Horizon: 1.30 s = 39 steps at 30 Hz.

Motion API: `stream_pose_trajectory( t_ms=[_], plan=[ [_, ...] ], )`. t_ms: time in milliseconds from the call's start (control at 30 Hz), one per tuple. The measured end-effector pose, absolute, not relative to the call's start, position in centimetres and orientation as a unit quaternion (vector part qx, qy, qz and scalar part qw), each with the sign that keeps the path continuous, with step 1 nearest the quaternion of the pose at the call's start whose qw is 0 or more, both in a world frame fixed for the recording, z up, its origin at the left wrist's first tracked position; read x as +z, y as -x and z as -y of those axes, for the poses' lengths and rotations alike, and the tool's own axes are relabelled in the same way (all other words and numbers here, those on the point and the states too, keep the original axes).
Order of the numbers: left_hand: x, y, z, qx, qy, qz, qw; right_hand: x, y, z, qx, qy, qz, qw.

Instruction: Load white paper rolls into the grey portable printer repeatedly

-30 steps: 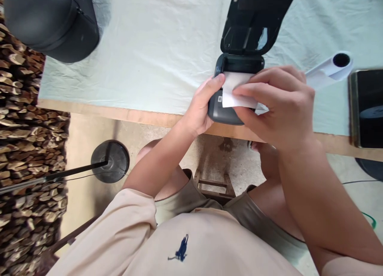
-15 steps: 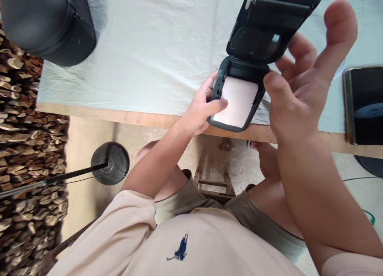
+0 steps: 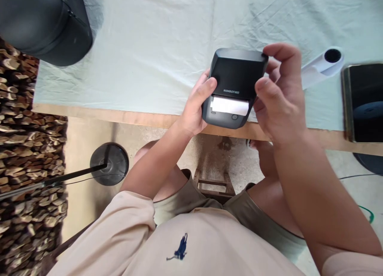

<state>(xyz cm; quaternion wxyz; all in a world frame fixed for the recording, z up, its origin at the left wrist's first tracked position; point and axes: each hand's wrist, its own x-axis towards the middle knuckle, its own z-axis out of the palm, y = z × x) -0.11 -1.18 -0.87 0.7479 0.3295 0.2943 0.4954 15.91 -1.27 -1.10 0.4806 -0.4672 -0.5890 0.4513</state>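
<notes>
A dark grey label printer (image 3: 239, 70), marked NIIMBOT, is held above the table's front edge with its lid down. White label paper (image 3: 229, 105) sticks out of its slot, above a small power button. My left hand (image 3: 196, 106) grips the printer's left side, thumb on top and the other fingers hidden behind. My right hand (image 3: 283, 92) is at the right side, its curled index finger on the upper corner of the lid and its thumb against the side edge. Beyond the right hand lies a white paper roll (image 3: 324, 68) with a dark core, partly unrolled.
A pale cloth (image 3: 149, 56) covers the table. A black case (image 3: 50, 28) stands at the far left, and a dark-screened tablet (image 3: 366, 104) lies at the right. Below are a round black stand base (image 3: 109, 164), a wooden stool (image 3: 214, 184) and stacked firewood (image 3: 32, 168).
The printer's lid has swung down shut over the white paper inside. My right hand has come inward onto the printer's upper right corner, and the paper roll behind it now shows.
</notes>
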Motion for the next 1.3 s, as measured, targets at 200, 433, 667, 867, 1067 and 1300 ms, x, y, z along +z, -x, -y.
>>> stream_pose_trajectory(
  t_ms=[200,433,667,867,1067,1300],
  plan=[
    [-0.5,-0.3,1.7,0.491,-0.319,-0.354,0.73,-1.3,-15.1,1.5,0.576,0.377,0.514,0.512],
    [-0.4,0.1,1.5,0.485,-0.306,-0.34,0.745,-1.3,-15.3,1.5,0.576,0.403,0.502,0.504],
    [-1.3,0.5,0.6,0.473,-0.286,-0.342,0.76,-1.6,-16.9,1.2,0.443,0.396,0.615,0.518],
    [-2.6,0.8,0.2,0.498,-0.275,-0.371,0.734,-0.9,-17.2,1.5,0.467,0.399,0.64,0.463],
    [-1.7,0.4,0.3,0.469,-0.273,-0.368,0.755,0.5,-17.7,1.6,0.351,0.472,0.657,0.473],
    [-1.1,0.0,1.0,0.458,-0.352,-0.338,0.743,1.7,-17.6,0.5,0.209,0.479,0.55,0.652]
  ],
)
